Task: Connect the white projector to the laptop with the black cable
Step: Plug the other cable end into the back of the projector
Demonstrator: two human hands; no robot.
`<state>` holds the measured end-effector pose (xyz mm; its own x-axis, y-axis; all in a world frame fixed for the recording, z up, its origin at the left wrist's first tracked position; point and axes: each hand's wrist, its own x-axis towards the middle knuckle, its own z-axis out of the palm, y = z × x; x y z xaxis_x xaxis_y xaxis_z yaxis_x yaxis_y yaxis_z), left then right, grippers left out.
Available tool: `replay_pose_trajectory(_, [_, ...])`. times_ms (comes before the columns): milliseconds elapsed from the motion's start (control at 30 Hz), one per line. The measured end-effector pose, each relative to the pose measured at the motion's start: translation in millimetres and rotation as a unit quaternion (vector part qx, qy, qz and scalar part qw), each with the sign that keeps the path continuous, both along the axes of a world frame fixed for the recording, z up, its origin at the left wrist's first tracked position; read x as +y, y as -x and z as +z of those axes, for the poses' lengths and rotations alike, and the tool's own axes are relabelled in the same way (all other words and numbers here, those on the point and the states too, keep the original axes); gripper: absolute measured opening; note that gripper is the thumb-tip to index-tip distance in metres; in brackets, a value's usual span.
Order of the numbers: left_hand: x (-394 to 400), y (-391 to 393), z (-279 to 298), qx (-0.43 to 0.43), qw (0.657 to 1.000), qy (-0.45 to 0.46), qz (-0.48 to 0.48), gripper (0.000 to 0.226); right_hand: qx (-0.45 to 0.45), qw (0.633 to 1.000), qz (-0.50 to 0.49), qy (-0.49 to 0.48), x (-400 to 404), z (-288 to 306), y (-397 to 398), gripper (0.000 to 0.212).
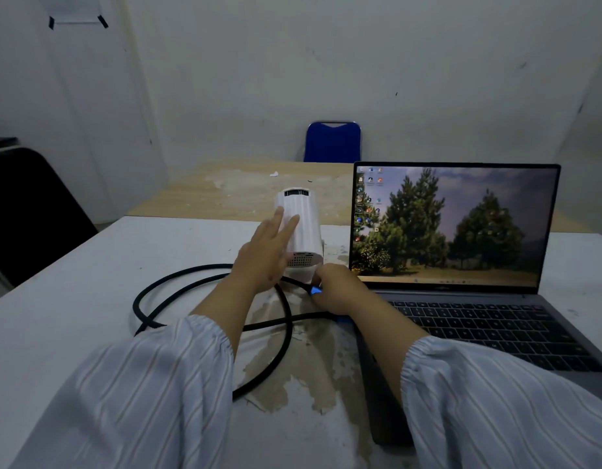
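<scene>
The white projector (304,225) lies on the white table (89,282) just left of the open laptop (462,265), its vented end facing me. My left hand (265,255) rests on the projector's left side, fingers spread. My right hand (336,289) pinches the blue-tipped plug (315,291) of the black cable (177,282) close to the projector's near end. The cable loops over the table to the left. A second blue plug (343,319) sits at the laptop's left edge, partly hidden by my right wrist.
A worn, peeling patch (292,374) marks the table in front of me. A wooden table (232,194) stands behind, with a blue chair (332,142) at the wall. A black chair (32,211) is at the left.
</scene>
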<state>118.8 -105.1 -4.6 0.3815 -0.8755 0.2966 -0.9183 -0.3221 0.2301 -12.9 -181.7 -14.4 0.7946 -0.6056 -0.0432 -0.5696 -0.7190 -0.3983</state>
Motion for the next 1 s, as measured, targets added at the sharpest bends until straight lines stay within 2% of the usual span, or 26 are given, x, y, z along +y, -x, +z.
replay_pose_trajectory(67, [-0.9, -2.5, 4.1, -0.027, 0.999, -0.020, -0.009, 0.064, -0.066, 0.996, -0.018, -0.052, -0.7, 0.9, 1.7, 0.028])
replay_pose_trajectory(133, [-2.6, -4.4, 5.3, -0.022, 0.999, -0.033, -0.017, 0.063, -0.153, 0.977, -0.048, -0.143, -2.9, -0.4, 1.1, 0.021])
replay_pose_trajectory(167, [-3.9, -5.1, 5.6, -0.014, 0.999, -0.034, -0.022, 0.061, -0.202, 0.954, -0.067, -0.211, -2.6, -0.5, 0.7, 0.014])
replay_pose_trajectory(267, [-5.6, -7.1, 5.4, 0.009, 0.999, -0.028, -0.037, 0.058, -0.313, 0.852, -0.111, -0.404, 0.0, 0.1, -0.7, 0.008])
replay_pose_trajectory(367, [-5.3, -9.2, 6.0, 0.034, 0.998, -0.019, -0.048, 0.057, -0.390, 0.754, -0.124, -0.515, 4.5, 0.4, -3.1, 0.012])
replay_pose_trajectory(400, [-5.8, -9.3, 5.9, 0.044, 0.998, -0.016, -0.051, 0.057, -0.409, 0.736, -0.132, -0.524, 5.7, 0.0, -4.1, 0.013])
replay_pose_trajectory(433, [-5.8, -8.9, 5.5, 0.054, 0.997, -0.013, -0.053, 0.057, -0.421, 0.737, -0.142, -0.510, 7.6, -1.5, -5.7, 0.013])
replay_pose_trajectory(567, [-7.3, -6.5, 4.2, 0.091, 0.994, -0.006, -0.052, 0.055, -0.420, 0.815, -0.163, -0.365, 12.5, -9.8, -12.7, 0.015])
replay_pose_trajectory(633, [-7.6, -5.9, 4.6, 0.099, 0.994, -0.004, -0.052, 0.054, -0.417, 0.841, -0.156, -0.309, 15.2, -11.6, -15.2, 0.006])
replay_pose_trajectory(700, [-7.1, -5.9, 5.6, 0.108, 0.993, 0.001, -0.051, 0.054, -0.415, 0.857, -0.158, -0.262, 13.3, -14.7, -19.0, 0.014])
replay_pose_trajectory(833, [-6.2, -6.5, 8.5, 0.120, 0.991, 0.010, -0.050, 0.052, -0.437, 0.860, -0.154, -0.215, 13.2, -11.7, -24.3, 0.013])
replay_pose_trajectory(900, [-5.7, -6.1, 11.0, 0.133, 0.989, 0.020, -0.053, 0.050, -0.456, 0.842, -0.163, -0.237, 14.3, -9.0, -23.6, 0.018])
replay_pose_trajectory(1000, [-6.0, -8.5, 14.4, 0.150, 0.987, 0.018, -0.059, 0.048, -0.474, 0.800, -0.180, -0.321, 16.0, -7.2, -21.3, 0.022])
